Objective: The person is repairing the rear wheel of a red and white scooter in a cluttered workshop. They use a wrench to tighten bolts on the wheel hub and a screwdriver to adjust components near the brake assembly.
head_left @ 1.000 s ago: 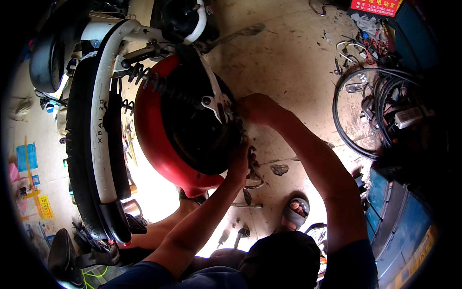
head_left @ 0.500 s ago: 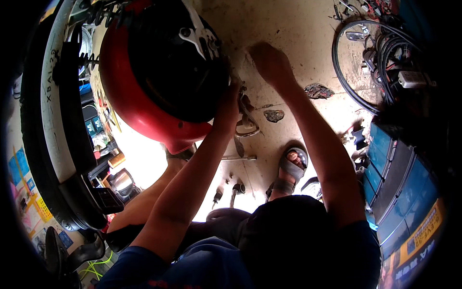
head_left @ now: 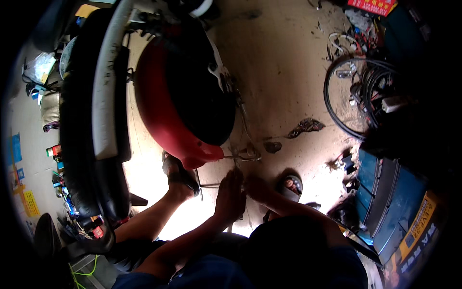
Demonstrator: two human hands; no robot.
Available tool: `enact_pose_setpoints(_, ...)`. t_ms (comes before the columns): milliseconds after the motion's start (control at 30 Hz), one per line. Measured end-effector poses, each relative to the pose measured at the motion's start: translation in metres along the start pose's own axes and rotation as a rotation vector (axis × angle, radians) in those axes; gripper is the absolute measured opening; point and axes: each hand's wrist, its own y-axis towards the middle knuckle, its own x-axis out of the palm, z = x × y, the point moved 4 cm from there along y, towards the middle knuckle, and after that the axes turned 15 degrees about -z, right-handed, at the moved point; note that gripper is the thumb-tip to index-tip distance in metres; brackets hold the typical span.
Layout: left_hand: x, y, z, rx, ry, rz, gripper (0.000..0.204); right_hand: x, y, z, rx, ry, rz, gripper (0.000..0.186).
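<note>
Head view shows the left hand [head_left: 229, 196] and the right hand [head_left: 258, 190] close together, low in the middle, above the floor [head_left: 269, 58]. The fingers of both are in shadow, so I cannot tell how far they are open, or whether they hold something. The red fender [head_left: 161, 113] is ahead and to the left of them, around the black wheel [head_left: 207, 103], and a bent metal part [head_left: 250, 153] is just beside its tip. In my judgement, a push on the wheel could make it turn, and fingers near this metal part could be pinched or scraped. The fender's long axis curves from upper left to lower right; its narrow tip points toward the hands.
</note>
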Motion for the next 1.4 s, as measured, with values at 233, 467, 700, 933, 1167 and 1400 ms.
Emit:
enact_pose_setpoints(233, 0.013, -0.034, -0.053, -0.178, -0.273, -0.252, 0.046, -0.146, -0.039, -0.118, -0.311, 0.211, -0.098, 0.030)
enact_pose_setpoints(467, -0.022, -0.070, -0.023, -0.088, -0.041, -0.197, 0.021, -0.193, -0.090, -0.112, -0.285, 0.548, -0.290, 0.029)
enact_pose_setpoints(700, -0.141, -0.158, 0.063, 0.224, -0.320, 0.115, 0.015, -0.260, -0.204, -0.130, -0.266, 0.137, -0.037, 0.039)
enact_pose_setpoints(933, -0.190, -0.163, 0.098, 0.769, -1.016, 0.376, 0.014, -0.284, -0.207, -0.137, -0.263, 1.278, 0.040, 0.051)
enact_pose_setpoints(1167, -0.155, -0.014, 0.090, 0.815, -1.960, 0.251, 0.021, -0.324, -0.284, -0.083, -0.180, 1.228, 0.354, 0.025)
enact_pose_setpoints(1400, -0.111, 0.160, 0.077, 0.732, -2.350, 0.098, 0.022, -0.363, -0.267, -0.005, -0.019, 0.944, 0.538, 0.016)
